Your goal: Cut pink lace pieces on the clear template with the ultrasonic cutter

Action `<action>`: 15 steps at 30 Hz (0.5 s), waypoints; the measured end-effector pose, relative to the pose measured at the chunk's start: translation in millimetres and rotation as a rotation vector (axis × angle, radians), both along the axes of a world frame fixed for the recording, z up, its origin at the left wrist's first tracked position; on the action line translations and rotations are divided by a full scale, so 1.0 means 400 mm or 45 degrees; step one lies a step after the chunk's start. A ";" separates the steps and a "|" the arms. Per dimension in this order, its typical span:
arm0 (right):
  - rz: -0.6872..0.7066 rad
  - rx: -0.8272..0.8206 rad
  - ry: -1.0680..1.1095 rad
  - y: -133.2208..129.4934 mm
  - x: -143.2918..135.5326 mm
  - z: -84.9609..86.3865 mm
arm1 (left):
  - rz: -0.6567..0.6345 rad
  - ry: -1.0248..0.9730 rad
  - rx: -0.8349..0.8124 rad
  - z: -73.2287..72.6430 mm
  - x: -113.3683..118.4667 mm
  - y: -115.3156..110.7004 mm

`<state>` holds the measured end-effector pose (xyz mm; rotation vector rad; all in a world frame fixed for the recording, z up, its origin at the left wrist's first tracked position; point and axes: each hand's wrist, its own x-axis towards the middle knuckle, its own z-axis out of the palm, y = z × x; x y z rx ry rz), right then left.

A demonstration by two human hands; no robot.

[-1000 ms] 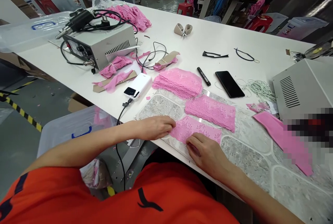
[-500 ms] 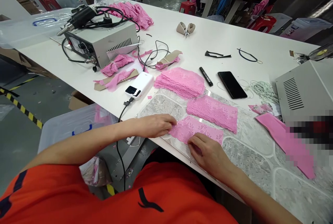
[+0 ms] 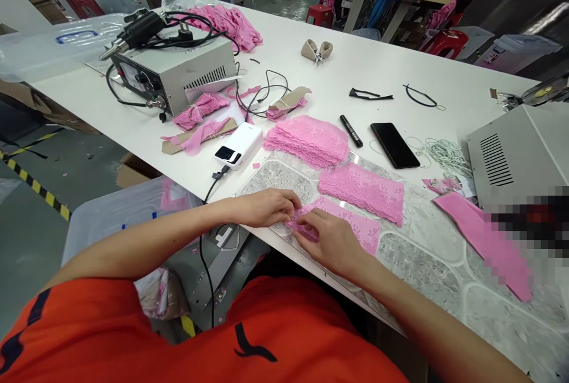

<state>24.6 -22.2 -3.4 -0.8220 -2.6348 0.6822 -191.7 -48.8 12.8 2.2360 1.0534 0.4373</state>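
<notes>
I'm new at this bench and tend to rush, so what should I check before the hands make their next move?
1. Both hands at the front lace piece: ok, left hand and right hand meet at its left end.
2. Firm grip on that end: cannot tell, fingers cover it.
3. Phone off the lace: ok.
4. Table free of loose scraps: not ok, a small pink scrap lies by the power bank.
5. Black cable in full view: not ok, the left forearm hides part.
</notes>
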 end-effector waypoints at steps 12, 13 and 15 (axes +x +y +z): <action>-0.143 -0.165 0.237 0.013 -0.014 0.000 | 0.156 -0.021 0.094 -0.035 0.016 -0.024; -0.187 -0.216 0.303 0.017 -0.004 0.010 | 0.170 -0.013 0.109 -0.038 0.017 -0.025; -0.314 -0.338 0.444 0.026 0.025 0.032 | 0.188 0.000 0.136 -0.043 0.017 -0.028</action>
